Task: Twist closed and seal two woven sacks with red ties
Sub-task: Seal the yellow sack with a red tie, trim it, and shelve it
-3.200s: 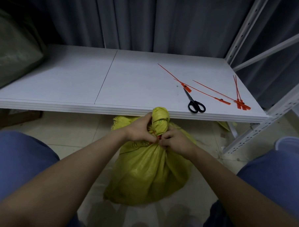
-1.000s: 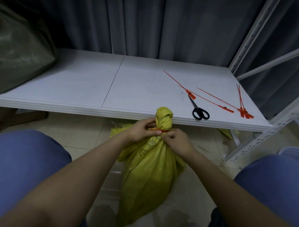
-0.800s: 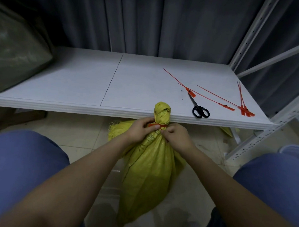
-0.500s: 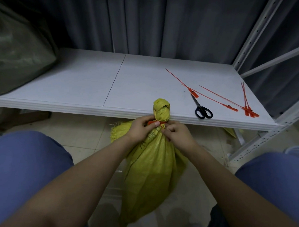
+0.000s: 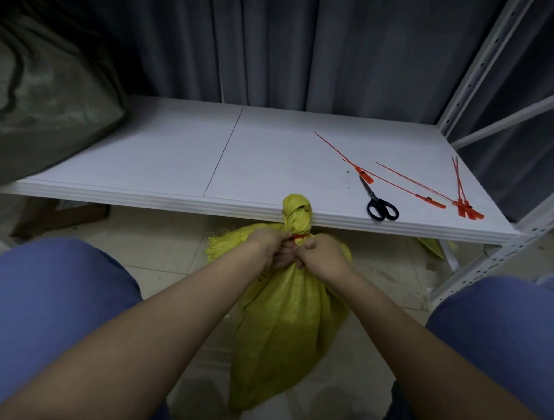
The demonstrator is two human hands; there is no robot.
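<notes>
1. A white shelf spans the view in front of us.
2. The yellow sack stands on the floor between our knees, its twisted top against the shelf edge.
3. Our left hand and right hand meet at its neck.
4. Scissors and spare ties lie on the shelf to the right.
5. The red tie circles the neck, pinched by both hands' curled fingers.

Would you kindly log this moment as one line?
left hand: pinching red tie | right hand: pinching same tie | yellow sack: neck twisted, tie around it | shelf: scissors, spare ties
</notes>
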